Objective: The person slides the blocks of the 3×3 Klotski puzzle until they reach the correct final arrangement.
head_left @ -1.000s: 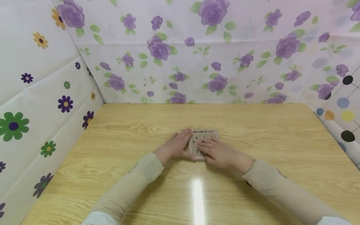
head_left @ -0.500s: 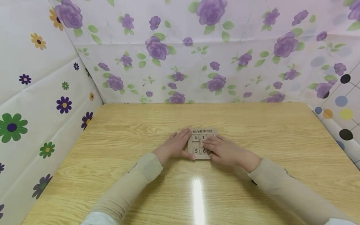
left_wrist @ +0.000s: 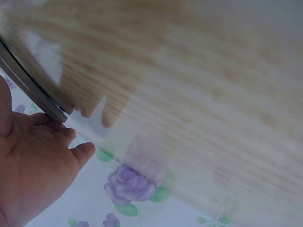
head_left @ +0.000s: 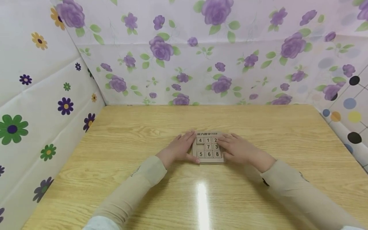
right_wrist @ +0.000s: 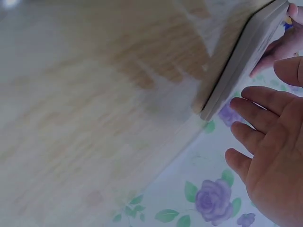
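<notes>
A flat number slide puzzle (head_left: 200, 160) lies on the wooden table, printed characters along its far edge. Its tiles read 4, 1, 2 in the far row, 7 and 3 in the middle and 5, 6, 8 in the near row; a gap shows at the middle row's left. My left hand (head_left: 179, 148) rests along the puzzle's left side, thumb at the near corner and fingers straight toward the far corner. Over the right edge reaches my right hand (head_left: 240, 149), its fingers extended with the tips beside the 2 and 3 tiles. In the right wrist view its fingers are spread and slightly bent.
The wooden table (head_left: 138, 127) extends around the puzzle, with a bright light reflection in front. A flowered cloth (head_left: 195, 73) hangs behind it. Patterned sheets cover the left side (head_left: 43, 95) and the right side (head_left: 352, 111).
My right hand has drawn back to the right from over the tiles, uncovering the 2, 7, 3, 6 and 8. The gap at the middle row's left has come into sight. My left hand stays put.
</notes>
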Action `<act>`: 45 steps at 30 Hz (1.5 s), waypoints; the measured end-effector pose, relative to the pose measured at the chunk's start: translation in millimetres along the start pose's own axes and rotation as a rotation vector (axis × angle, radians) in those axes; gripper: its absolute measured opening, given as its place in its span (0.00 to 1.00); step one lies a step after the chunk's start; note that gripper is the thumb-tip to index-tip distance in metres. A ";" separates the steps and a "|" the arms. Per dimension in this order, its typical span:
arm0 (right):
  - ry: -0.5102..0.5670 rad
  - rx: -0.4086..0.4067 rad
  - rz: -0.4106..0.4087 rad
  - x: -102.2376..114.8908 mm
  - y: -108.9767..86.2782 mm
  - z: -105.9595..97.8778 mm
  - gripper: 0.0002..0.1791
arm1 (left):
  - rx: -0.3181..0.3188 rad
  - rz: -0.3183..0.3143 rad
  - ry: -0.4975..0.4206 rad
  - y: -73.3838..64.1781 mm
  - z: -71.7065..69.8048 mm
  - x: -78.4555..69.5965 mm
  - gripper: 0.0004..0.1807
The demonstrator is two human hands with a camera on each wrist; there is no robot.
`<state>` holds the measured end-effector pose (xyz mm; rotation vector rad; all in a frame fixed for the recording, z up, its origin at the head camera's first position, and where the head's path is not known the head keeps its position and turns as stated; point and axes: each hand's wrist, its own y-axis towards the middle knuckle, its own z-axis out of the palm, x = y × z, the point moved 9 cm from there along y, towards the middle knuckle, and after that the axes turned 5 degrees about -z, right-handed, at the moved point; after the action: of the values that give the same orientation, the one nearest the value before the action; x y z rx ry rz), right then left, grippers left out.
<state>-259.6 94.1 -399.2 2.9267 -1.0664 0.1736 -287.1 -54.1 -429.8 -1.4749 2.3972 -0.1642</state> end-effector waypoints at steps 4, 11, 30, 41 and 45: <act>-0.005 -0.007 -0.042 10.1 -4.5 0.4 0.29 | -0.002 0.003 -0.003 0.4 -1.9 -0.3 0.64; -0.006 -0.005 -0.162 46.3 0.7 3.5 0.29 | -0.008 0.005 -0.004 1.5 -1.8 -0.3 0.64; -0.064 0.068 -0.076 44.5 25.1 15.4 0.29 | 0.008 0.001 -0.022 1.9 3.5 -0.7 0.63; -0.060 0.048 -0.088 42.9 9.1 11.3 0.28 | 0.002 0.002 0.009 2.0 3.9 -0.8 0.64; -0.087 0.032 -0.113 46.4 -1.4 8.1 0.28 | 0.002 -0.005 0.006 2.0 2.5 1.4 0.64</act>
<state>-222.6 65.0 -402.0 3.0382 -0.9129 0.0614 -288.5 -54.2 -433.0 -1.4816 2.3977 -0.1719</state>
